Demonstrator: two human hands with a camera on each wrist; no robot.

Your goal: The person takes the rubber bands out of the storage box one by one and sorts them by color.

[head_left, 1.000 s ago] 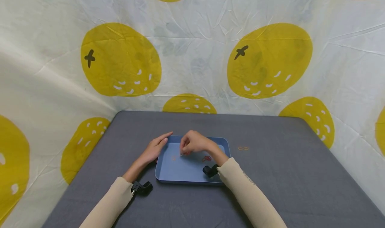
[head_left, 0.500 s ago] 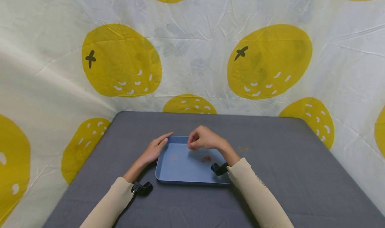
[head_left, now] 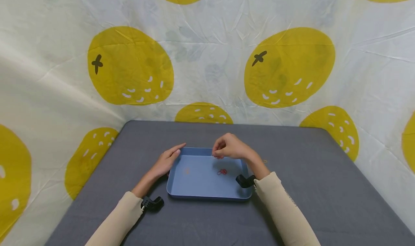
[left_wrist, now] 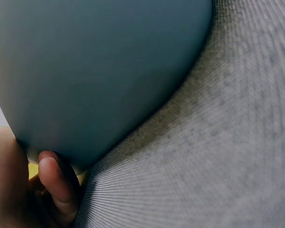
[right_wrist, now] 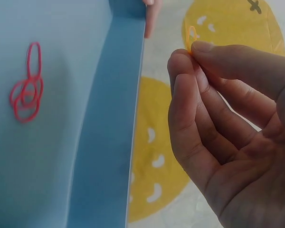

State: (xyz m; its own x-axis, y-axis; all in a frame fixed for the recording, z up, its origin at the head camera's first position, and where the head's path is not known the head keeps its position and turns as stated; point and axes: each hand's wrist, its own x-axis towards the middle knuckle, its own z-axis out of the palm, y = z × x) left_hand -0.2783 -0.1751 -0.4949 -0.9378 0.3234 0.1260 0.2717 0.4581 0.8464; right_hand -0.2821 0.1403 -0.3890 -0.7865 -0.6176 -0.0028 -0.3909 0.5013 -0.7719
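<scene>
My right hand [head_left: 231,147] is above the far right part of a blue tray [head_left: 207,193]. Between its thumb and index fingertip it pinches a small yellow-orange rubber band [right_wrist: 193,34], whose loop sticks up past the fingers in the right wrist view. At the tray's left side my left hand [head_left: 164,162] holds the wall, thumb by the rim and index finger stretched toward the far corner. In the left wrist view, curled fingers [left_wrist: 55,178] lie against the tray's outer side. A cluster of red rubber bands [right_wrist: 32,79] lies on the tray floor.
Faint orange bands [head_left: 186,171] lie at the left of the tray floor. Right of the tray, an orange rubber band [head_left: 265,161] on the grey tabletop [head_left: 311,181] is partly behind my right wrist. A white cloth [head_left: 207,69] with yellow fruit prints hangs behind.
My right hand has moved right and toward the far side, rising from the tray's middle with the pinched band. The left hand and tray stay put.
</scene>
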